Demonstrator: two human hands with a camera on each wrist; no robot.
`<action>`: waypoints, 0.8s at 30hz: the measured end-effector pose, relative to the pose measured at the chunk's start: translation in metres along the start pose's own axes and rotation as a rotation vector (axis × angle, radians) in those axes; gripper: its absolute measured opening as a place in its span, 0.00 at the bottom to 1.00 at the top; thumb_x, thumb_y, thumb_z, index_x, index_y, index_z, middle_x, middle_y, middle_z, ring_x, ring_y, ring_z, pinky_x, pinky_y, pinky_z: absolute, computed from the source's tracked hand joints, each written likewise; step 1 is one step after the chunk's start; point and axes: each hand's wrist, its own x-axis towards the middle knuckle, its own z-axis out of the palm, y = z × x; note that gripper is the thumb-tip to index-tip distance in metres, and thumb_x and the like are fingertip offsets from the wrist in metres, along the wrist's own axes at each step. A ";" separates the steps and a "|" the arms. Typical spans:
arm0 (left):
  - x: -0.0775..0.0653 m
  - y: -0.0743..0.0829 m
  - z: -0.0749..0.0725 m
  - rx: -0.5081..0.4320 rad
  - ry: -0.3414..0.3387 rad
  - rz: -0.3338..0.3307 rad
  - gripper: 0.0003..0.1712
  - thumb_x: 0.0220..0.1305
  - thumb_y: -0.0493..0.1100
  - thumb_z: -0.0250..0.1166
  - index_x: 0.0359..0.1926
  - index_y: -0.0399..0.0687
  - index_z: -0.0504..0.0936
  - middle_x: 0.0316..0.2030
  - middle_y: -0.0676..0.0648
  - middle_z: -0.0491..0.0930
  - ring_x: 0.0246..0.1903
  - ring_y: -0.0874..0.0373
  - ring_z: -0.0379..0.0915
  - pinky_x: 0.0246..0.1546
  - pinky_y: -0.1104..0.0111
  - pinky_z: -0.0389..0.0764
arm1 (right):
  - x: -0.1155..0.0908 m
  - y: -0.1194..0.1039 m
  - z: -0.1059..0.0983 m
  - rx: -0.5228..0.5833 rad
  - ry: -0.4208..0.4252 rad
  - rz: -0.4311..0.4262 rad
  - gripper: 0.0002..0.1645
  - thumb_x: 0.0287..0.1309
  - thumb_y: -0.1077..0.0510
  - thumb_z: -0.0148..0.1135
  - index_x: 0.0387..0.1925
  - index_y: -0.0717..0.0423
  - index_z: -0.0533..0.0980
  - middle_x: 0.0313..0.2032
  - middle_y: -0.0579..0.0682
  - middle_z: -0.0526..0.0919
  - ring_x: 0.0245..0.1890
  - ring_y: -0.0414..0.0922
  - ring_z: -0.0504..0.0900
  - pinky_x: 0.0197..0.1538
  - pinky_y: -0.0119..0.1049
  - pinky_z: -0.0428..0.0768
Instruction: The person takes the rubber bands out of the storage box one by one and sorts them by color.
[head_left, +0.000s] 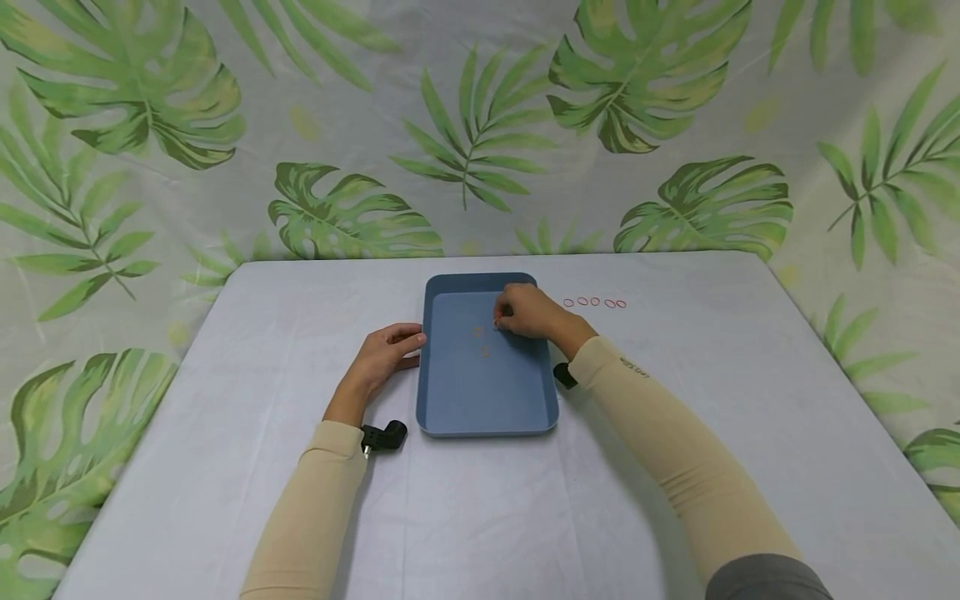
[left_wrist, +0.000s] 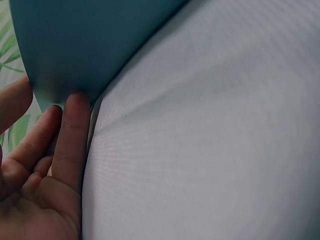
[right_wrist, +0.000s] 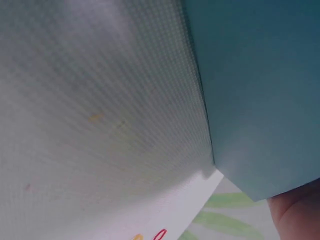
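A blue rectangular tray lies on the table, with small tan pieces on its floor, too small to identify. My left hand is at the tray's left side, fingers extended; in the left wrist view its fingertips touch the tray's outer wall. Over the upper right of the tray, my right hand has curled fingers, with thumb and fingertips pinched around a tiny pale thing. What that thing is cannot be made out. The right wrist view shows only part of the hand beyond the tray's wall.
Several small red ovals form a row on the white-covered table, right of the tray's far end. A leaf-patterned cloth hangs behind the table. Black wrist cameras sit at both wrists, close to the tray's sides.
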 end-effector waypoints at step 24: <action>-0.002 0.001 -0.001 -0.002 0.007 -0.016 0.27 0.71 0.42 0.62 0.67 0.38 0.71 0.65 0.37 0.72 0.52 0.61 0.77 0.57 0.66 0.84 | -0.068 0.009 -0.049 0.286 0.229 -0.086 0.04 0.62 0.60 0.67 0.39 0.53 0.83 0.41 0.49 0.83 0.38 0.43 0.81 0.41 0.37 0.83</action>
